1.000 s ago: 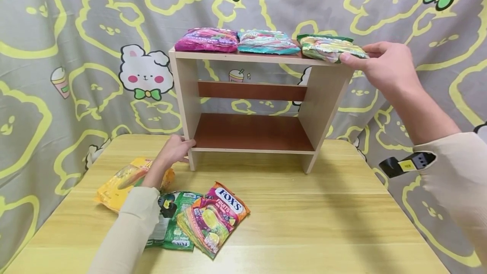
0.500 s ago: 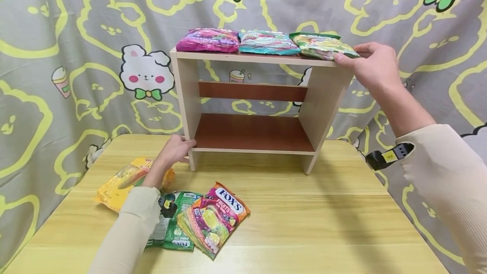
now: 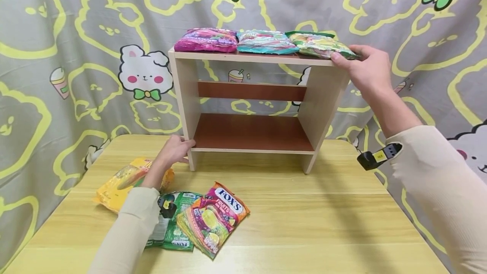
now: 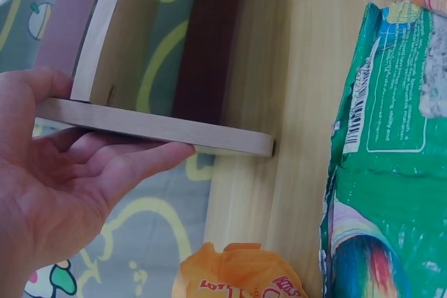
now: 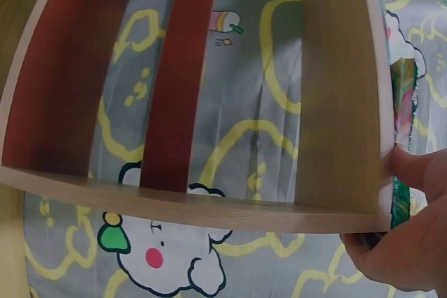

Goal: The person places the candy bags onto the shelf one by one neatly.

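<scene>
A small wooden shelf (image 3: 253, 132) with brown boards stands on the table. On its top lie three candy bags in a row: a purple bag (image 3: 207, 40), a turquoise bag (image 3: 267, 42) and a green-yellow bag (image 3: 318, 45). My right hand (image 3: 367, 67) holds the green-yellow bag by its right end, thumb at the front and fingers behind. My left hand (image 3: 174, 151) grips the shelf's left side panel low down. In the left wrist view, the thumb lies on the panel's inner side and the fingers along its outer face (image 4: 157, 129).
Left of the shelf lies a yellow bag (image 3: 118, 187), partly hidden by my left arm. A green Fox's bag (image 3: 176, 236) lies partly under an orange-purple Fox's bag (image 3: 222, 217) at the front. A grey patterned curtain (image 3: 95, 75) hangs behind the table (image 3: 289, 223).
My right hand has moved left, sliding the green-yellow bag along the top until it sits against the turquoise bag. My left hand stays on the shelf panel.
</scene>
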### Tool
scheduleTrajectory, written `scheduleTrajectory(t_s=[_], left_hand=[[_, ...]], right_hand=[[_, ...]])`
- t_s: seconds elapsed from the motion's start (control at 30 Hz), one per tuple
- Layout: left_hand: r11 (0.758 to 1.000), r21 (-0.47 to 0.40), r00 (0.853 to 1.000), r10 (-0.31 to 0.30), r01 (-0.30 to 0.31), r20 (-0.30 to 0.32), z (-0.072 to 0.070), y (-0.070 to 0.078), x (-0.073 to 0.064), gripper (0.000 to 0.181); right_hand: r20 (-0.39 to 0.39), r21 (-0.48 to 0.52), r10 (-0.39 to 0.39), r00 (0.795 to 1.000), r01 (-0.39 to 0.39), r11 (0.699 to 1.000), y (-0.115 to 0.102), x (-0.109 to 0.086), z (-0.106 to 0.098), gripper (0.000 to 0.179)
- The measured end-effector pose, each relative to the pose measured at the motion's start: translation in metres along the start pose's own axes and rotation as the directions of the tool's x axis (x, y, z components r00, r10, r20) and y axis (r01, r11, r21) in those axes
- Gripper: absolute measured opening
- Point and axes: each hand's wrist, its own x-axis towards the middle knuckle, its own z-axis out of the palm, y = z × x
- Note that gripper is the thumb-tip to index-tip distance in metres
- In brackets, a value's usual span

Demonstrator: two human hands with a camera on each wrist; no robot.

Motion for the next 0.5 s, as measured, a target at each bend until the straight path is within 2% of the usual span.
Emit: scheduleTrajectory(t_s=[0.27,0.5], left_hand=[[1.0,-0.019,1.0,-0.009,0.009,0.004,-0.001,0.001,-0.001,0.038],[1.0,-0.018,1.0,-0.007,0.007,0.01,0.0,0.002,-0.002,0.04]], right_hand=[[-0.046,-0.144,-0.089,0.995,0.082,0.986,0.005,-0.002,0.004,0.071],[-0.08,-0.197,-0.183,0.98,0.164,0.967,0.012,-0.003,0.008,0.069]])
